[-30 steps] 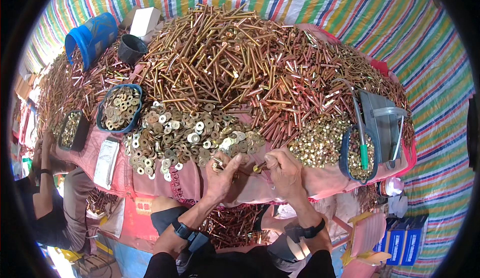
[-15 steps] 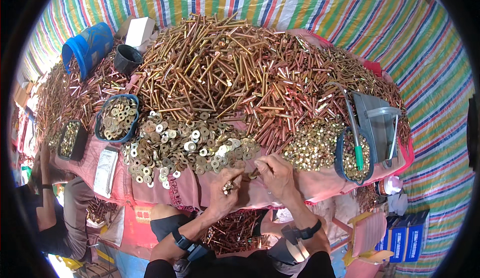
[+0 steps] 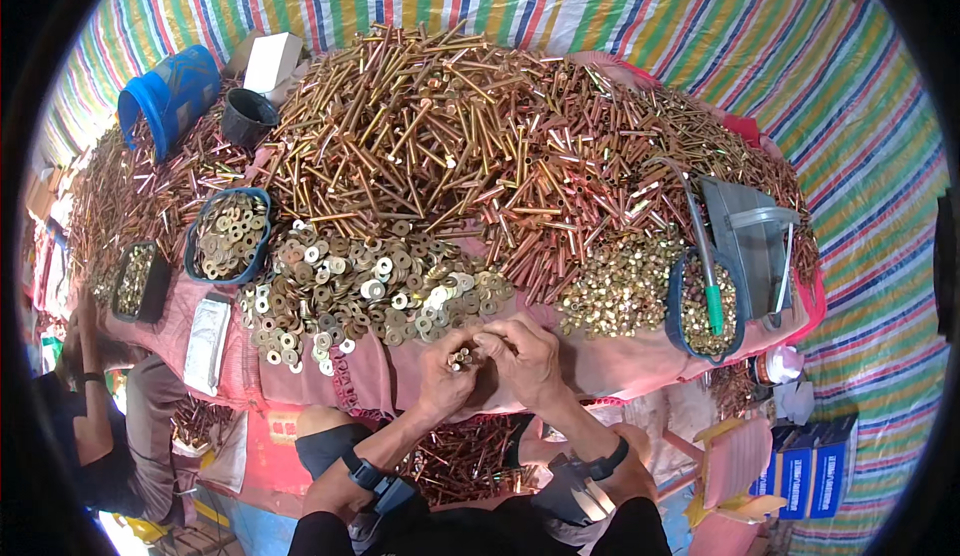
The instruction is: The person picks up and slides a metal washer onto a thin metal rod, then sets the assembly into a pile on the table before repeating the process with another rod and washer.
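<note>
Over the near edge of the pink cloth (image 3: 625, 364), the left hand (image 3: 450, 374) curls around small brassy fasteners (image 3: 459, 360); the right hand (image 3: 526, 361), fingers bent, touches it, its grip hidden. At left, a blue tub (image 3: 190, 249) holds washers (image 3: 230, 236) and a black tray (image 3: 154, 302) nuts (image 3: 134, 274); at right, a green-handled tool (image 3: 713, 301) lies across a dark tub (image 3: 673, 308) of nuts.

The left hand (image 3: 449, 374) and right hand (image 3: 528, 356) are ungloved. Each wrist wears a black strap, the left strap (image 3: 362, 470) and right strap (image 3: 609, 461), with dark, boxy modules (image 3: 397, 487) alongside. Black sleeves (image 3: 633, 530) and a black top (image 3: 470, 534) fill the frame's bottom centre.
</note>
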A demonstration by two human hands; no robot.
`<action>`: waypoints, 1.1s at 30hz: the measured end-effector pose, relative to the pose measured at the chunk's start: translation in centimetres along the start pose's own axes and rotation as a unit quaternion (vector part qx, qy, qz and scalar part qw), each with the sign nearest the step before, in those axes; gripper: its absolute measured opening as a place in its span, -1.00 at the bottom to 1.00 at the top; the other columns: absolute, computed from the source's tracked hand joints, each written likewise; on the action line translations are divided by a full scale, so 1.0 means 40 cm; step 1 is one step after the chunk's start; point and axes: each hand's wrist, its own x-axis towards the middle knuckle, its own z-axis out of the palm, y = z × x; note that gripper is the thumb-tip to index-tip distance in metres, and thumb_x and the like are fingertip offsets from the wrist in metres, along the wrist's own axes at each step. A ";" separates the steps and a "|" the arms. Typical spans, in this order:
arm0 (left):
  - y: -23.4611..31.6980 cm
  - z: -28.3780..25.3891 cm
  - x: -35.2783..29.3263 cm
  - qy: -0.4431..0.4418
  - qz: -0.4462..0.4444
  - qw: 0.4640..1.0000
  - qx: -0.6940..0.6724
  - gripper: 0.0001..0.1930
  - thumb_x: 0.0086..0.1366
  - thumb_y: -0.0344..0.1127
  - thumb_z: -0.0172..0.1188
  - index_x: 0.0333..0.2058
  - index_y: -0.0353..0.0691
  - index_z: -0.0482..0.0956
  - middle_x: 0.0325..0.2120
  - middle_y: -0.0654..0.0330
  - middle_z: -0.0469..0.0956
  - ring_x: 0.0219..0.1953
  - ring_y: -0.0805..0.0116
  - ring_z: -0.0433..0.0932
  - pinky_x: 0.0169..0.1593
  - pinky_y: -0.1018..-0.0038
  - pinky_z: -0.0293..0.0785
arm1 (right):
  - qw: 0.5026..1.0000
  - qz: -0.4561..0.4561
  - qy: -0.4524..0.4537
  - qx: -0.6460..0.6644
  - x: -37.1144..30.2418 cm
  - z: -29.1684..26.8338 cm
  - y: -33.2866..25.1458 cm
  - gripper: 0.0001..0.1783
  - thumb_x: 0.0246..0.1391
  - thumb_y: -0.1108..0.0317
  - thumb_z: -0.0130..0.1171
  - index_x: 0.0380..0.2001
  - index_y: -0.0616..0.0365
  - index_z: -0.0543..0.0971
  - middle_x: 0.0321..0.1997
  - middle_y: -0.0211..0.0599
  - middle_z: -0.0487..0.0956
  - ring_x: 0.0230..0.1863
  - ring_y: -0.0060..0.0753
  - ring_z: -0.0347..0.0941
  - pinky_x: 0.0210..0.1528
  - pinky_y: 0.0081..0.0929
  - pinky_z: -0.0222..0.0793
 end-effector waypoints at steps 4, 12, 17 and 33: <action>-0.009 0.014 0.008 0.008 0.054 0.998 0.030 -0.72 0.34 -0.46 0.24 0.02 -0.28 0.67 -0.30 0.05 0.73 -0.29 0.25 0.73 -0.19 0.40 0.61 | 0.996 0.086 0.021 -0.013 -0.010 -0.029 0.018 -0.79 0.30 0.29 0.33 -0.15 0.21 0.69 -0.27 -0.12 0.67 -0.29 -0.17 0.69 -0.27 -0.23 0.57; 0.006 0.025 0.016 0.002 0.032 0.999 0.026 -0.68 0.40 -0.43 0.24 0.11 -0.23 0.63 -0.28 0.04 0.74 -0.26 0.30 0.74 -0.19 0.42 0.61 | 0.929 0.164 0.097 -0.316 0.002 -0.185 0.176 -0.74 0.20 0.17 0.41 -0.20 0.13 0.72 -0.24 -0.04 0.72 -0.29 0.05 0.69 -0.26 -0.09 0.60; 0.007 0.018 0.015 -0.015 0.009 1.000 0.024 -0.68 0.43 -0.51 0.26 0.13 -0.25 0.62 -0.19 0.16 0.74 -0.15 0.41 0.69 -0.05 0.49 0.59 | 0.907 0.147 0.039 -0.393 -0.002 -0.158 0.208 -0.73 0.11 0.19 0.48 -0.27 0.14 0.69 -0.25 -0.01 0.69 -0.31 0.08 0.68 -0.29 -0.01 0.60; 0.002 0.014 0.017 -0.050 0.022 0.998 -0.006 -0.52 0.26 -0.70 0.09 0.14 -0.25 0.64 -0.07 0.04 0.73 -0.10 0.30 0.71 -0.01 0.46 0.60 | 0.911 0.233 -0.085 0.330 -0.015 -0.107 0.067 -0.68 0.39 0.40 0.21 0.12 0.33 0.58 -0.11 -0.14 0.71 -0.20 -0.41 0.70 -0.20 -0.47 0.64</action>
